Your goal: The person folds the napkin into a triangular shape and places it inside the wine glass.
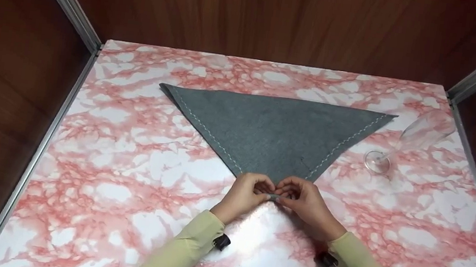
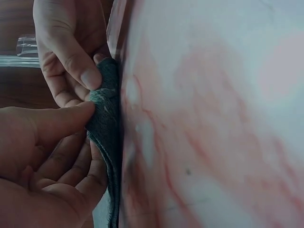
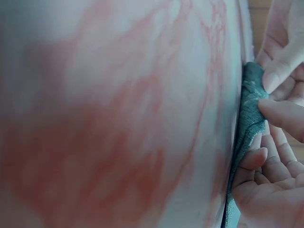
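A grey-green cloth (image 1: 265, 132) lies folded into a triangle, its long edge at the back and its point toward the person. White stitching runs along both slanted sides. At the near point, the left hand (image 1: 249, 195) pinches the rolled cloth tip between thumb and curled fingers. Right beside it, the right hand (image 1: 304, 204) pinches the same roll, the two thumbs almost meeting. In the left wrist view the small roll of cloth (image 2: 105, 104) shows between the thumbs and fingers, close over the table. The right wrist view shows this rolled tip (image 3: 251, 102) too.
A clear stemmed glass (image 1: 421, 134) lies on its side to the right of the cloth, its round foot toward the person. The table (image 1: 116, 218) has a red and white marbled top. Brown wooden panels (image 1: 253, 16) with metal-edged corners enclose its back and sides.
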Tool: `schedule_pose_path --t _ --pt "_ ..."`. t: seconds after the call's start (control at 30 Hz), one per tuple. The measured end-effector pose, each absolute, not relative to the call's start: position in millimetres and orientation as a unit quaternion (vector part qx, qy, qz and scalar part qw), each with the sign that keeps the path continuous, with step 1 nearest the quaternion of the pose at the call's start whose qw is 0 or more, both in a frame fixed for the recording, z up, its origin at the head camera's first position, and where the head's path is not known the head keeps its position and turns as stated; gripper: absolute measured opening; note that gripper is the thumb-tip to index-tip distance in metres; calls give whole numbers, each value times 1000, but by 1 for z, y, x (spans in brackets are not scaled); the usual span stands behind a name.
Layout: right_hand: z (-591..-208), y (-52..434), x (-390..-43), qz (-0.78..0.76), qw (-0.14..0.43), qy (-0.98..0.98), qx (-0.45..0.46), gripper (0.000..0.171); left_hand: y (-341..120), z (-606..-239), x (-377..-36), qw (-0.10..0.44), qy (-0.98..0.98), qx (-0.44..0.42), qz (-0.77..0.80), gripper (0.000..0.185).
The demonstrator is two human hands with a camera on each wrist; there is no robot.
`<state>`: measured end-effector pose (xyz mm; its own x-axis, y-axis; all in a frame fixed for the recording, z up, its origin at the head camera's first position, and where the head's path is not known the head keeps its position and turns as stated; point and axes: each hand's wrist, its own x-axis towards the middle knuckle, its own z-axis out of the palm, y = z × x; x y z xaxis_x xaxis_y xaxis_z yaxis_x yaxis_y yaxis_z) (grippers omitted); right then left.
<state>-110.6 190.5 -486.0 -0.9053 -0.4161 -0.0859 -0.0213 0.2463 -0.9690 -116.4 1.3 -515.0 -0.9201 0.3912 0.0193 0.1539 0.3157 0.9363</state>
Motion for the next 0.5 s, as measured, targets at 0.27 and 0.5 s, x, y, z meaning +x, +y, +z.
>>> schedule_pose_path --t 0.27,0.5 --pt "-486 189 -103 -604 141 774 -131 22 3 -517 -116 94 813 172 548 16" --pt "-486 187 -99 -603 131 778 -118 26 6 -514 -118 91 834 180 514 15"
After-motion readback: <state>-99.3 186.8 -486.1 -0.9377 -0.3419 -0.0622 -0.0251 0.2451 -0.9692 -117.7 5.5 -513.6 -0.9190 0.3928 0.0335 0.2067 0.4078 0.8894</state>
